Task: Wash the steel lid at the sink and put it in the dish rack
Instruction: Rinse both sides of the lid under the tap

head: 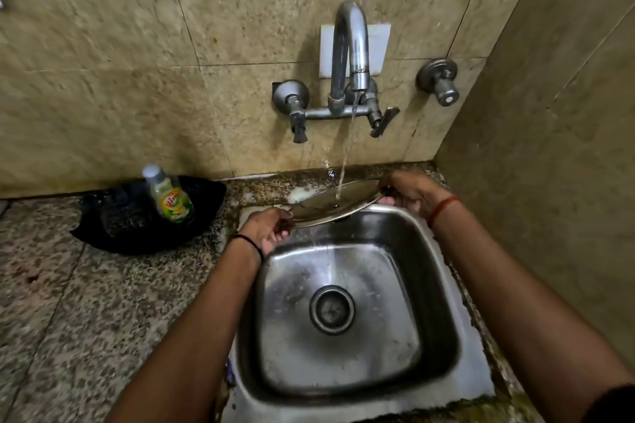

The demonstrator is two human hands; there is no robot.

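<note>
A flat round steel lid (335, 204) is held almost level over the back edge of the steel sink (443, 288), tilted slightly down to the left. My left hand (268, 227) grips its left rim and my right hand (410, 192) grips its right rim. Water runs from the curved tap (354, 45) onto the middle of the lid and spills off its front edge into the basin. No dish rack is in view.
A black tray (103, 216) on the speckled stone counter left of the sink holds a dish soap bottle (170, 197) and a dark scrubber (122, 220). Tiled walls close in behind and on the right. A separate valve (441, 82) sticks out right of the tap.
</note>
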